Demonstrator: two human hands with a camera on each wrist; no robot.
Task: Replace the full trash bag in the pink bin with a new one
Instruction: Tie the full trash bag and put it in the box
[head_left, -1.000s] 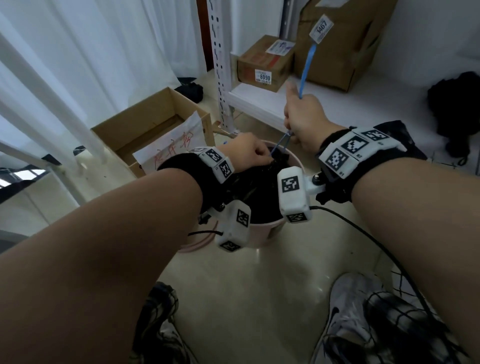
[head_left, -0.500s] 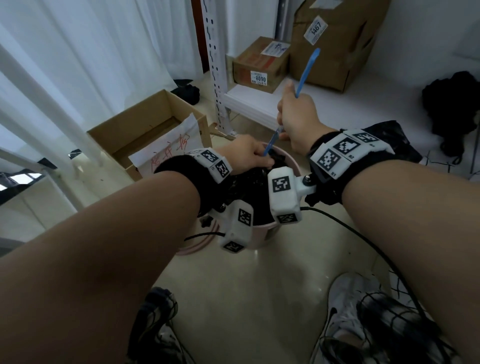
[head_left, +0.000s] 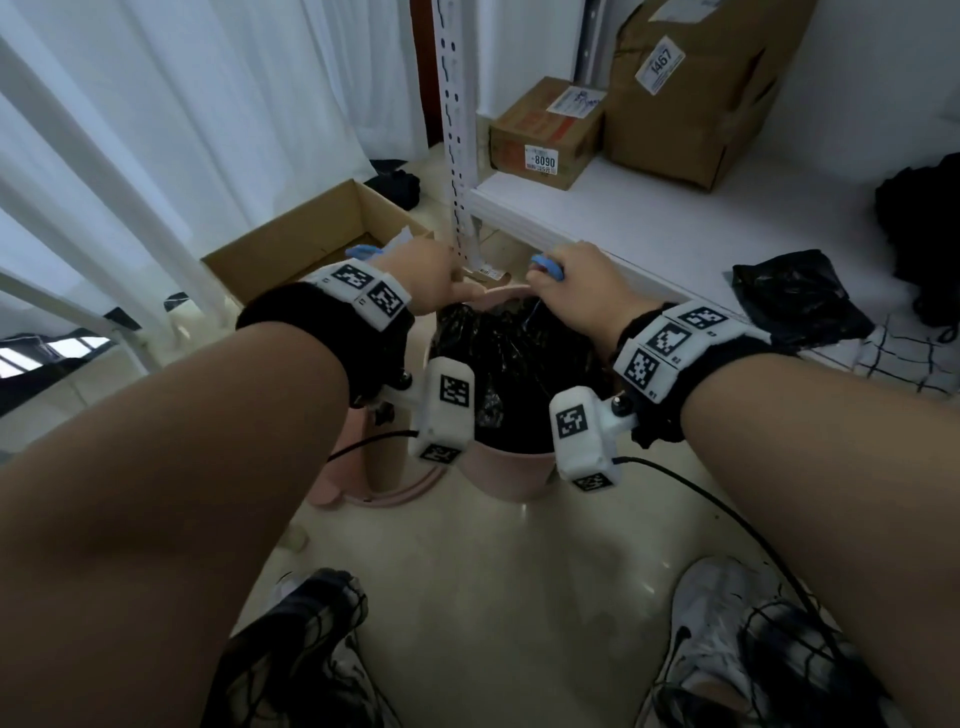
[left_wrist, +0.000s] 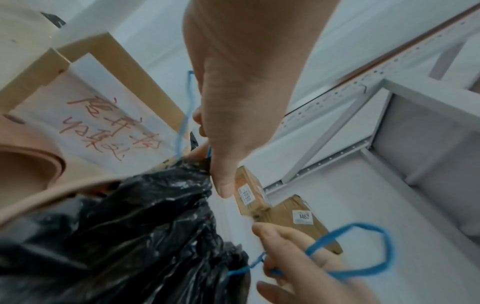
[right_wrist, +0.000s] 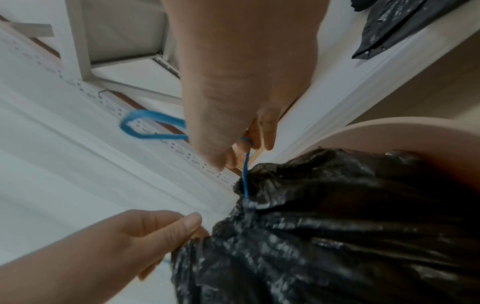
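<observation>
Two hands work over the pink bin (head_left: 511, 470) on the floor: the left hand (head_left: 428, 278) and the right hand (head_left: 576, 291) each pinch a loop of the blue drawstring (head_left: 548, 265), about equally near. The full black trash bag (head_left: 511, 358) sits directly below them inside the bin, its mouth seemingly half cinched. Beyond, a folded black bag (head_left: 800, 296) lies on the shelf (head_left: 649, 228).

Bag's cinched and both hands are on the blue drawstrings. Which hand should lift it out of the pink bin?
Probably the right hand: it has a full loop of the blue drawstring gripped directly above the black trash bag. The left hand only pinches its string beside the neck in the pink bin.
</observation>
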